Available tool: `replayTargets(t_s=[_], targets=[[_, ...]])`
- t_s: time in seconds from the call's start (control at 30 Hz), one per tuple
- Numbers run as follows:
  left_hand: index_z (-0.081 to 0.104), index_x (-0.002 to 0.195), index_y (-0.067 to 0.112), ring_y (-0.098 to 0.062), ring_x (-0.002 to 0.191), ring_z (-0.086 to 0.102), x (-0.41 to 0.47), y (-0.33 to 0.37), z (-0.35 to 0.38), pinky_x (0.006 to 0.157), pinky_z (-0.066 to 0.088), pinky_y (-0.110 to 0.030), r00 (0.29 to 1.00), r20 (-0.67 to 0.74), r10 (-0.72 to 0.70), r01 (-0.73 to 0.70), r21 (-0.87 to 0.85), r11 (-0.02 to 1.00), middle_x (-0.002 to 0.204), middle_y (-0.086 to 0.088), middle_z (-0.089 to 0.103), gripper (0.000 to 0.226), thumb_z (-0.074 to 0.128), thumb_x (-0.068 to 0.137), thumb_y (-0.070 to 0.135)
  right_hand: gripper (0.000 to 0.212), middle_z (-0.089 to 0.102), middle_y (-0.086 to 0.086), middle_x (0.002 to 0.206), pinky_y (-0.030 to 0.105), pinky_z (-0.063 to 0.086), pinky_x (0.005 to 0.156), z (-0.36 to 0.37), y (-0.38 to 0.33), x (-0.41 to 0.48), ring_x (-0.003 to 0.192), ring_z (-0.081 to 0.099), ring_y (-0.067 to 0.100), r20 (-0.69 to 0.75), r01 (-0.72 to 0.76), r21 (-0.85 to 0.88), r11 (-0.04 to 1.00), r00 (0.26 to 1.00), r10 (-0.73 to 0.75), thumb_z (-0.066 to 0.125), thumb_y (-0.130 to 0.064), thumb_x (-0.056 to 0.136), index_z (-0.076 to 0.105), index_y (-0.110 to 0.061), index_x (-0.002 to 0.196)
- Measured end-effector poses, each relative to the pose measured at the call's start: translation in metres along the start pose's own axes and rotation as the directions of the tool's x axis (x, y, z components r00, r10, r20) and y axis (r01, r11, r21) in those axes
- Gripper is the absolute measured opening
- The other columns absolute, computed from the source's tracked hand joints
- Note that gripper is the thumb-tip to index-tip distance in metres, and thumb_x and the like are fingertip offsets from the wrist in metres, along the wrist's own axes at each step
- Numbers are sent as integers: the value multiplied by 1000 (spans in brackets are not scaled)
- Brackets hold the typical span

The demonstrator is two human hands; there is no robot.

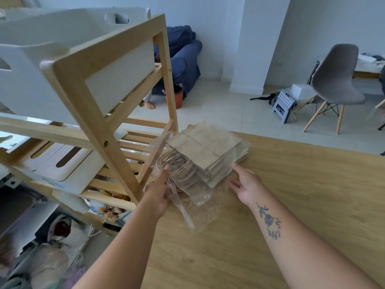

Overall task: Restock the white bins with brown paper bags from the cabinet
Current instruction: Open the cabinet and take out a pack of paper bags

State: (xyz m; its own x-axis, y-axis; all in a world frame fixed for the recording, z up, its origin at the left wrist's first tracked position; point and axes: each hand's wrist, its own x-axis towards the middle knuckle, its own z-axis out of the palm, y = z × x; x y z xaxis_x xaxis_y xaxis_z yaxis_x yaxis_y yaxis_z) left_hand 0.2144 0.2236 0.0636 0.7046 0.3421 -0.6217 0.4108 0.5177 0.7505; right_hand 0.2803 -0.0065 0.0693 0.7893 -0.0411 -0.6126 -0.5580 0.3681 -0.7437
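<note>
A stack of flat brown paper bags (210, 151) with twine handles lies on the wooden table (302, 195), partly inside a clear plastic wrapper (200, 207). My left hand (159, 192) holds the wrapper's edge by the handles at the stack's near left. My right hand (246, 185) is at the stack's right side with fingers stretched out, touching the wrapper. White bins (116, 74) sit on the top shelf of the wooden rack (98, 130) to the left.
The rack's lower shelves hold white lidded boxes (60, 161) and clutter. On the floor beyond the table are a blue sofa (183, 59), an orange pot (176, 99), a grey step stool (284, 105) and a grey chair (335, 80).
</note>
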Motion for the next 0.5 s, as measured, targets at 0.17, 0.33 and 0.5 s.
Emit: replayTargets(t_s=[0.17,0.33,0.5], targets=[[53,128,4,-20,76,54,-42,-17,-9,78,54,-38,996,-71,57,-57,-2,998,81,-4,52,63,74,85,45,54,42,10,147,45,45,104,-33,-2,-31,129,45,31,42,-2,-79,997,999,6,66,-24,91,46,-14,140],[39,147,11,-31,111,56,-94,-54,-20,97,52,-44,982,-145,117,-116,19,993,125,-7,50,79,71,86,48,32,53,7,130,42,49,93,-63,9,-69,111,54,29,113,-38,-177,984,992,58,64,-22,94,55,-15,123],[48,132,14,-29,104,63,-144,-102,-32,90,54,-43,976,-172,133,-134,9,991,114,-3,60,49,65,94,40,27,58,5,111,42,50,88,-97,35,-97,100,55,27,147,-46,-268,962,985,88,63,-22,94,57,-15,119]])
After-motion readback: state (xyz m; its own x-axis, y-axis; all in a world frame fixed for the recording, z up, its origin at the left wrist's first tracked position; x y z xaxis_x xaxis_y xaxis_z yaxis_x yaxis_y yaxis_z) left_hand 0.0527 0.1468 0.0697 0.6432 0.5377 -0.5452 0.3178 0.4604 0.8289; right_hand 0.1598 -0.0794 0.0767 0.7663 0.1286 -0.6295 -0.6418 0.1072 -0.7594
